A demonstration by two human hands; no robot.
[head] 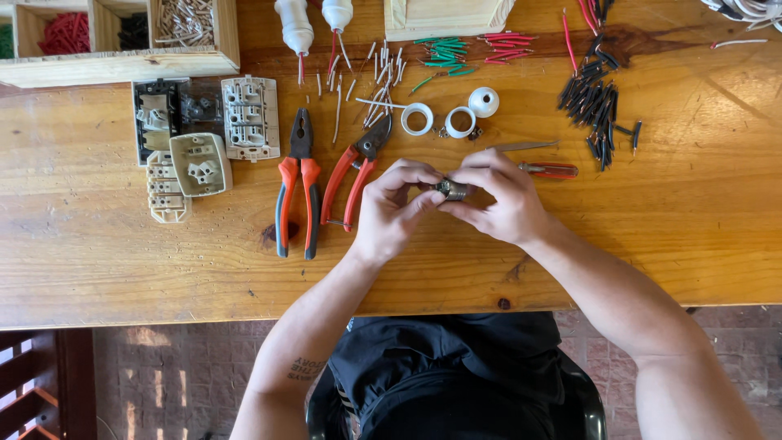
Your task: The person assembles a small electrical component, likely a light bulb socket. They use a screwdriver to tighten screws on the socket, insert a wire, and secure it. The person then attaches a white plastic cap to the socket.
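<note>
Small metal fitting [450, 189] is being pinched at frame centre between left hand [391, 212] and right hand [498, 195], both grips closed on it; white rings [418, 119] are lying unattached on the tabletop [692, 204] above.

On the wooden table [81, 244], the left hand [391, 213] and the right hand [498, 200] meet around a small metal part [450, 189]. Left of the hands lie the wire cutters [352, 171], and further left the pliers [298, 186]. Behind the right hand lies a screwdriver [547, 169]. Two rings [418, 119] lie behind the hands. The socket parts [199, 134] lie at the far left, before a compartment box [122, 63].
</note>
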